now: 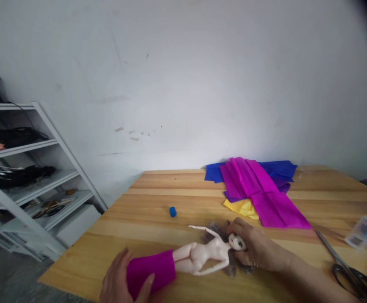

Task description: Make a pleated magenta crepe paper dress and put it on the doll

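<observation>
A pale doll (202,255) lies flat on the wooden table (158,198), head to the right. A magenta piece of paper (150,271) is wrapped round its legs. My left hand (120,280) is closed round that magenta wrap, thumb on top. At the doll's head and dark hair, my right hand (257,249) presses down with its fingers curled round the head.
Folded sheets of magenta (259,187), blue (278,169) and yellow paper (242,207) lie behind the doll. A small blue cap (172,211) sits left of them. Scissors (344,267) and a lying glue bottle (365,230) are at the right. A white shelf rack (28,176) stands left of the table.
</observation>
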A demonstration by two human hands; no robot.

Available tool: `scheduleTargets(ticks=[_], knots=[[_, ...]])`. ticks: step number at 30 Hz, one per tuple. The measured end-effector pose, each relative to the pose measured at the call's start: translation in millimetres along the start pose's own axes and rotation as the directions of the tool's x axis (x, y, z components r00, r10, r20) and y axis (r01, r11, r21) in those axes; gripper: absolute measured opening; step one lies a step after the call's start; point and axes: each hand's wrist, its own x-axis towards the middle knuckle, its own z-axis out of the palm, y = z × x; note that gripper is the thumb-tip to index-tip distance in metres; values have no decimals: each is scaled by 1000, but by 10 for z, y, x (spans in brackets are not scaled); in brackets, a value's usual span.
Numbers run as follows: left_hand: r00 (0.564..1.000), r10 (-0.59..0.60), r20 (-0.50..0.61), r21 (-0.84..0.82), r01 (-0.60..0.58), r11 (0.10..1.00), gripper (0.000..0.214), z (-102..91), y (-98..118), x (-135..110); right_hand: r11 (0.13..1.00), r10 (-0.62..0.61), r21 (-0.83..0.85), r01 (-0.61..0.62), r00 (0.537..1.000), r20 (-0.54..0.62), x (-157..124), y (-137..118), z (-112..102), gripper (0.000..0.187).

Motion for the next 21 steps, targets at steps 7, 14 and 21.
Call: scheduleTargets(ticks=[7,14,21], knots=[[815,162,556,232,-340,912,85,-173,422,238,999,-38,32,38,999,-10,11,-21,8,35],[747,111,655,265,-366,892,86,-158,568,307,996,-56,66,56,998,-8,12,-27,-8,35],[718,105,688,257,-376,890,73,-128,606,332,997,-44,61,44,999,-9,4,-27,-20,33]])
